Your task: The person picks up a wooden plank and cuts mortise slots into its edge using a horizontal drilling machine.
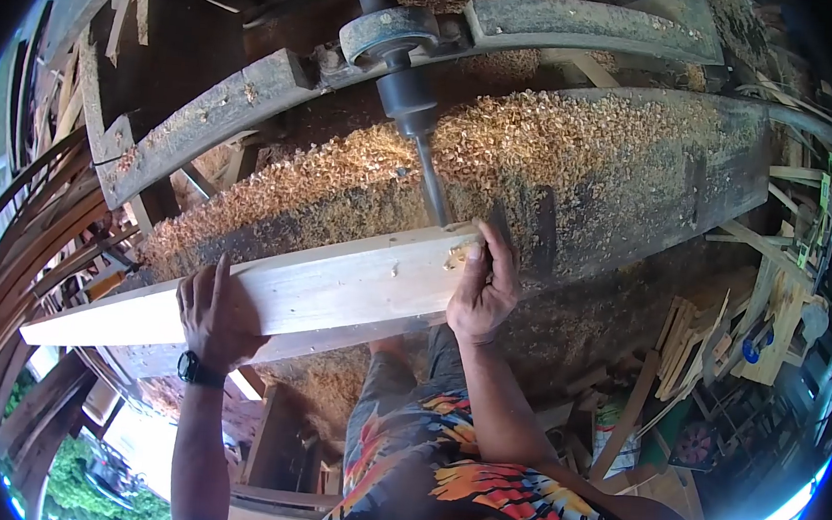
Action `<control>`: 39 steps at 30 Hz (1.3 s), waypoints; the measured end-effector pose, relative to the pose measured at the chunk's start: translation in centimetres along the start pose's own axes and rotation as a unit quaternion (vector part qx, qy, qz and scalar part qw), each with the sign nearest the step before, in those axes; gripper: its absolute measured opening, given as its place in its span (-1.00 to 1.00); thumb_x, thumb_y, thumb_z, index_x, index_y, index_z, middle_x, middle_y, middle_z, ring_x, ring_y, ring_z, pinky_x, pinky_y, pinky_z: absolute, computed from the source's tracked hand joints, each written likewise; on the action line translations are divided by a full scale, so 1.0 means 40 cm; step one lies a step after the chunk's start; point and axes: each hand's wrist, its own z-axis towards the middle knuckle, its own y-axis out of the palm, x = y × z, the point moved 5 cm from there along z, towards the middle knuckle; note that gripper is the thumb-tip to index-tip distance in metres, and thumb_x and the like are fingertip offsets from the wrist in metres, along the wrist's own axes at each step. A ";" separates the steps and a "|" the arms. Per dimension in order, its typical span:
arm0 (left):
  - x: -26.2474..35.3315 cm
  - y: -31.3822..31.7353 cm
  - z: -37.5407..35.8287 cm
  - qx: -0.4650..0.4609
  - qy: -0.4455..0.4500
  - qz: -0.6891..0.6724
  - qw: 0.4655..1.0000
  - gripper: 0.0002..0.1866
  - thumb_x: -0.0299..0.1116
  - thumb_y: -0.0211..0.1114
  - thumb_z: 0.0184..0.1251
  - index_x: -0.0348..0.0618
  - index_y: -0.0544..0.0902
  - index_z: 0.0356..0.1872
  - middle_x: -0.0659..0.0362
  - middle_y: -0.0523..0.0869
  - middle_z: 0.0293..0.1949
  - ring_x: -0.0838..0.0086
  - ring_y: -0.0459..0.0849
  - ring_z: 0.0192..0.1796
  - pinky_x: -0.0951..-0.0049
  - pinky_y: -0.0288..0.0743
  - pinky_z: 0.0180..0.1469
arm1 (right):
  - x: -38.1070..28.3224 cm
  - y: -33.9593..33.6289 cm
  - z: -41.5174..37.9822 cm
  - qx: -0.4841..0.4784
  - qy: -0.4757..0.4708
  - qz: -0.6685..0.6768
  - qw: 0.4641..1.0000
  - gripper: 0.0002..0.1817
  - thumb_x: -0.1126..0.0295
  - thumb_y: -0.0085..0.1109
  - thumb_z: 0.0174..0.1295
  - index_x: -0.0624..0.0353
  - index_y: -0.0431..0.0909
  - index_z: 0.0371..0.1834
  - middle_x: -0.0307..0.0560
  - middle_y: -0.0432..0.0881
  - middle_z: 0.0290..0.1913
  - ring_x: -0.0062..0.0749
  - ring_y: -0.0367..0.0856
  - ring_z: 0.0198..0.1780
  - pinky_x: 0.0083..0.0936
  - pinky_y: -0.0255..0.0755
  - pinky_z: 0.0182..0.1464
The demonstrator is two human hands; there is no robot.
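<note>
A long pale wooden board [345,289] lies slanted across the work table, its right end against the drill bit [431,183]. My right hand [484,290] grips that right end, thumb on the near face and fingers at the top edge close to the bit. Farther left, my left hand [216,318] holds the board, with its fingers reaching up over the face and a dark watch on the wrist. The bit comes down from a dark drill chuck [407,95]. Some chips cling to the board beside my right thumb.
Wood shavings [563,135] are heaped along the table [705,190] behind the board. A curved wooden beam [591,27] spans the back near the chuck. Curved wood strips [33,220] lean at the left. Scrap wood [688,340] and a fan [697,444] stand at the right.
</note>
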 end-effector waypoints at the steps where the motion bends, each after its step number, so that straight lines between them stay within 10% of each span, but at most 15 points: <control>1: 0.001 -0.002 0.002 0.003 0.002 -0.002 1.000 0.36 -0.24 0.82 -0.60 -0.14 0.45 0.58 -0.13 0.62 0.29 -0.17 0.56 0.30 -0.25 0.41 0.42 | 0.002 0.001 0.001 0.001 -0.004 0.001 1.000 -0.65 0.52 0.23 0.52 0.14 0.71 0.32 -0.02 0.80 0.13 -0.06 0.69 0.17 -0.20 0.52 0.27; 12: 0.004 -0.002 0.008 0.012 0.010 -0.008 1.000 0.36 -0.27 0.82 -0.62 -0.15 0.46 0.58 -0.14 0.63 0.30 -0.17 0.57 0.31 -0.23 0.43 0.41 | 0.003 0.001 0.013 0.003 -0.035 -0.017 0.999 -0.68 0.47 0.23 0.54 0.17 0.72 0.30 0.02 0.82 0.14 -0.03 0.72 0.14 -0.18 0.52 0.26; 15: 0.007 -0.001 0.012 0.013 0.012 -0.008 1.000 0.37 -0.28 0.82 -0.63 -0.16 0.45 0.58 -0.14 0.63 0.30 -0.17 0.57 0.31 -0.22 0.43 0.41 | 0.000 0.000 0.018 -0.004 -0.083 -0.057 0.995 -0.68 0.43 0.16 0.64 0.30 0.69 0.34 0.02 0.76 0.14 -0.28 0.73 0.16 -0.39 0.60 0.20; 39: -0.019 0.012 0.020 0.028 0.017 -0.018 0.999 0.35 -0.18 0.79 -0.61 -0.15 0.48 0.58 -0.10 0.66 0.25 -0.13 0.59 0.25 -0.19 0.38 0.39 | -0.002 0.011 0.037 0.020 -0.050 -0.034 0.998 -0.67 0.49 0.26 0.52 0.18 0.74 0.29 -0.01 0.84 0.16 -0.07 0.75 0.16 -0.21 0.54 0.27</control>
